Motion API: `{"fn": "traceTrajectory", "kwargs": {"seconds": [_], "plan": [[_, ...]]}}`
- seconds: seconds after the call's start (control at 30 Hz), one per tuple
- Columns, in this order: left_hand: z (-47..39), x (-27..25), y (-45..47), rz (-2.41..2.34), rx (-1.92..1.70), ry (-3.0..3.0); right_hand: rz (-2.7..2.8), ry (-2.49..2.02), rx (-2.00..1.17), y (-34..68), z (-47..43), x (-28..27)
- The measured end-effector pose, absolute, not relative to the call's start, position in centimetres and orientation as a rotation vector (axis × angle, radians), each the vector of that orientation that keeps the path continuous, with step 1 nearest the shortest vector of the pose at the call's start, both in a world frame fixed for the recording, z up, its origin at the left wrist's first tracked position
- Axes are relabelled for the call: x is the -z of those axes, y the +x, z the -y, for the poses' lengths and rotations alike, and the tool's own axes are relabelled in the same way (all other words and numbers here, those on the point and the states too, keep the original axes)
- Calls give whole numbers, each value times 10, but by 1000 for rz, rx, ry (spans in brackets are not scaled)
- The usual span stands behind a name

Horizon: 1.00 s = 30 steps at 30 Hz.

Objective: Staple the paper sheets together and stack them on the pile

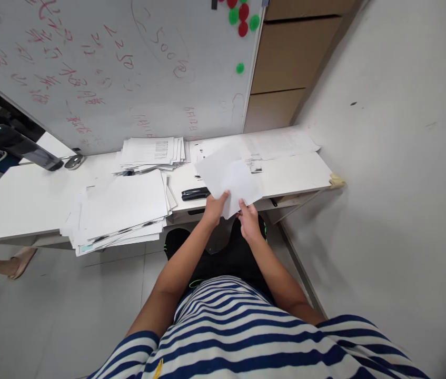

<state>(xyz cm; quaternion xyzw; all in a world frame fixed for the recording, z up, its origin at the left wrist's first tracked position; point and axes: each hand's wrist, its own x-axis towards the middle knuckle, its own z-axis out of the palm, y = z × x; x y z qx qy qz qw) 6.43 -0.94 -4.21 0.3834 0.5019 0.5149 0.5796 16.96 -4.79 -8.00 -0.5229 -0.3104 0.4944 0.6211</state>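
Observation:
Between my two hands is a white sheet of paper (pixel 228 173), tilted over the front of the white desk. My left hand (pixel 215 208) pinches its lower left part, thumb on top. At the lower right edge, my right hand (pixel 248 220) grips the paper the same way, its fingers mostly underneath. Whether it is one sheet or more I cannot tell. Just left of the paper, close to my left hand, lies a black stapler (pixel 195 193). Printed sheets (pixel 256 164) show on the desk behind the held paper.
A large stack of papers (pixel 124 205) overhangs the front edge of the desk (pixel 25 195). Behind it sits another paper pile (pixel 151 151). A whiteboard (pixel 159 68) with red writing and magnets stands at the back. On the right is a wall (pixel 384 158); another person's foot (pixel 21 263) shows at left.

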Motion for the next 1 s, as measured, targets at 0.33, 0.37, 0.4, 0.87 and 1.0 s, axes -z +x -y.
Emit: {"fn": "traceTrajectory", "kwargs": {"seconds": [0.33,0.37,0.4,0.87,1.0], "plan": [[-7,40,-12,-1727,-1105,1914,455,-1445,-986,245,90,119],[-13,45,-25,-1851,-1045,1962,441,-1457,-1021,252,95,119],[-19,51,-36,-1930,-954,1992,436,-1469,-1055,256,98,118],[-22,77,-65,-1629,-888,2157,802,-1523,-1198,251,62,76],[-23,79,-66,-1614,-900,2125,913,-1567,-1156,257,51,72]]}}
